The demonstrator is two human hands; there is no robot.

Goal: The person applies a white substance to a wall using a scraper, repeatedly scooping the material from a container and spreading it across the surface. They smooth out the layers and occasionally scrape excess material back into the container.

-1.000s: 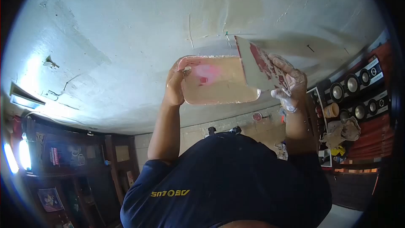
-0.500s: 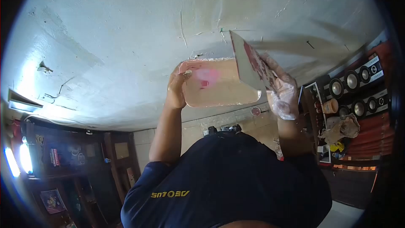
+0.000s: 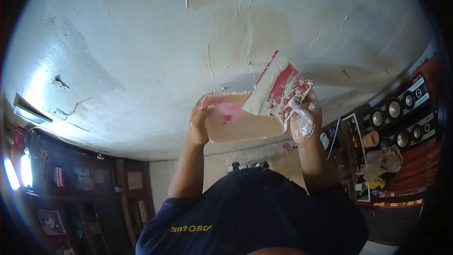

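Observation:
My left hand (image 3: 198,122) grips the left rim of a shallow, light-coloured plastic tub (image 3: 250,130), thumb over the edge. Inside the tub is a pink patch, and whitish smears line its rim. In my right hand (image 3: 304,122), whose fingers are coated with white paste, is a red putty spreader (image 3: 286,84). White putty covers a broad band along the spreader's edge and streaks its face. The blade is tilted over the tub's right end, overlapping the far rim in this view.
A pale plastered surface (image 3: 155,66) with damp-looking patches and ridges spreads above the hands. A hook (image 3: 60,82) and nails stick out of it. At right stand speakers (image 3: 394,108) and a crumpled bag (image 3: 384,160); dark shelving (image 3: 85,174) is at left.
The spreader has turned from nearly edge-on to showing its putty-streaked red face, and swung leftward over the tub. The tub sits lower in view.

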